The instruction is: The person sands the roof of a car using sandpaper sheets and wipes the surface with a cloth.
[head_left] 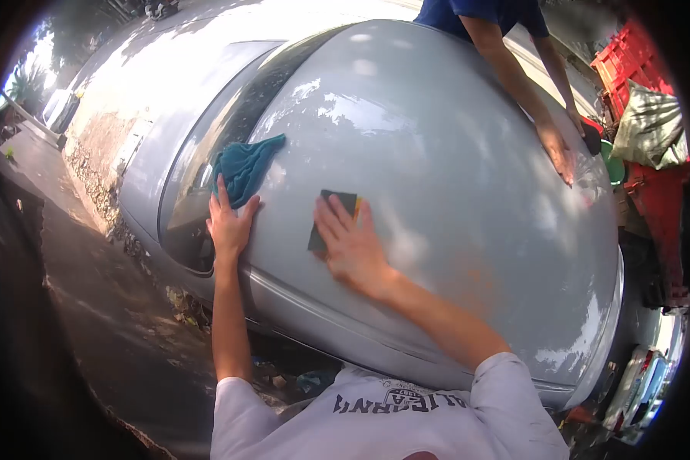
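Note:
My right hand [356,249] lies over a dark green scouring sponge [334,201] with a yellow edge, pressing it flat on the silver-grey car roof [406,153]. The fingers cover much of the sponge. My left hand [230,224] rests at the roof's edge beside the rear or front window, its fingers spread and open. Its fingertips reach the lower edge of a crumpled teal cloth [247,167], which lies partly over the glass and partly over the roof. The roof looks wet, with shiny patches.
Across the roof, another person's hand [556,149] touches the far side. Beyond are a green bucket [612,162], a pale sack [652,126] and red metal panels [636,57]. Rubble [119,222] lines the ground at the left.

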### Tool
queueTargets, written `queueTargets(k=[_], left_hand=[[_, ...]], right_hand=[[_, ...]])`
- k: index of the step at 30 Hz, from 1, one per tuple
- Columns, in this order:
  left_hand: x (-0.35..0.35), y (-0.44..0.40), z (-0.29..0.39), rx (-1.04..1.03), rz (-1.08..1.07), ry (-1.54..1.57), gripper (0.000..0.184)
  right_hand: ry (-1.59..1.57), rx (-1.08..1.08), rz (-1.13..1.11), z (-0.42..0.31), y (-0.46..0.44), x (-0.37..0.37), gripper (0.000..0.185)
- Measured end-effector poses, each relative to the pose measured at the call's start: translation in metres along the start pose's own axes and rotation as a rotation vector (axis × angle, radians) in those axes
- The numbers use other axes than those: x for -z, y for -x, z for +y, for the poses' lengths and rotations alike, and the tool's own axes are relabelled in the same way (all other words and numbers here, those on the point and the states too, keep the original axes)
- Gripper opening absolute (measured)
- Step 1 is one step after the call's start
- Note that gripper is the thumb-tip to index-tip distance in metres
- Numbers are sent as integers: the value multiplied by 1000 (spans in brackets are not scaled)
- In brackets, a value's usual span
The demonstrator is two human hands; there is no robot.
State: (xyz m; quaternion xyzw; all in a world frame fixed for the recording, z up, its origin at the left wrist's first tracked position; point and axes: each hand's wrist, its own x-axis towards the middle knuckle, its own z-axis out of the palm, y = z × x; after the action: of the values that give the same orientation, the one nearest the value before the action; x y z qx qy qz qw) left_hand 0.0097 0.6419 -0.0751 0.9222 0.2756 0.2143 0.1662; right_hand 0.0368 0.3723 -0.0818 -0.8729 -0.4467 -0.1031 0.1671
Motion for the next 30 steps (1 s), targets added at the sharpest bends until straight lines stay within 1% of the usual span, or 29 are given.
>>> queueTargets(k=[1, 2, 4, 5, 6, 8, 9, 10, 12, 13, 14, 15, 17, 18, 20, 22, 23, 25, 26, 27, 28, 30], left_hand=[[1, -6, -2, 38, -31, -68, 76], [-1, -14, -10, 68, -21, -70, 76], [-8, -36, -36, 158, -7, 74, 65], [-9, -41, -49, 239, 12, 95, 57], [-13, -46, -71, 253, 26, 89, 57], [-24, -55, -112, 516, 100, 1, 55], [-24, -58, -111, 579, 109, -14, 54], [-26, -61, -109, 598, 121, -8, 54], [-25, -58, -107, 564, 133, -60, 55], [-26, -58, -113, 558, 137, -22, 54], [-27, -56, -118, 547, 138, -15, 54], [-25, -55, -120, 545, 139, -5, 53], [-28, -51, -120, 541, 143, 13, 52], [-27, -50, -119, 547, 142, 12, 52], [-28, -53, -119, 550, 160, -11, 51], [-32, -57, -118, 564, 177, -59, 51], [-33, -59, -117, 583, 179, -60, 51], [-30, -59, -117, 564, 171, -66, 51], [-27, -59, -117, 574, 173, -71, 51], [-26, -59, -116, 570, 178, -50, 52], [-26, -58, -115, 562, 183, -24, 53], [-26, -55, -116, 552, 182, 11, 55]], right_hand=[[-105, 192, -69, -28, 5, -5, 63], [-110, 222, -81, -24, -4, -7, 63], [-126, 280, 5, 3, -43, -12, 61], [-85, 185, 39, 31, -77, -7, 59], [-18, 108, 77, 61, -110, -10, 56], [17, -64, 93, 102, -163, -21, 56], [61, -109, 116, 97, -169, -27, 57], [102, -148, 142, 81, -176, -34, 58], [-33, 80, 59, 6, -157, -44, 59], [-109, 218, 14, -32, -138, -56, 59], [-179, 350, -24, -54, -128, -63, 58], [-191, 357, -21, -49, -138, -64, 58], [-116, 395, -63, -11, -174, -60, 56], [20, 238, -31, 24, -206, -52, 54], [24, -143, -67, 99, -264, -36, 55], [117, -250, -77, 111, -279, -33, 55], [126, -182, -46, 90, -272, -47, 56], [42, 126, 54, 3, -228, -73, 57], [-56, 300, 66, -43, -196, -82, 58], [-189, 421, 89, -78, -162, -93, 59], [-199, 503, 16, -94, -142, -94, 62], [-217, 513, -74, -66, -157, -79, 64]])
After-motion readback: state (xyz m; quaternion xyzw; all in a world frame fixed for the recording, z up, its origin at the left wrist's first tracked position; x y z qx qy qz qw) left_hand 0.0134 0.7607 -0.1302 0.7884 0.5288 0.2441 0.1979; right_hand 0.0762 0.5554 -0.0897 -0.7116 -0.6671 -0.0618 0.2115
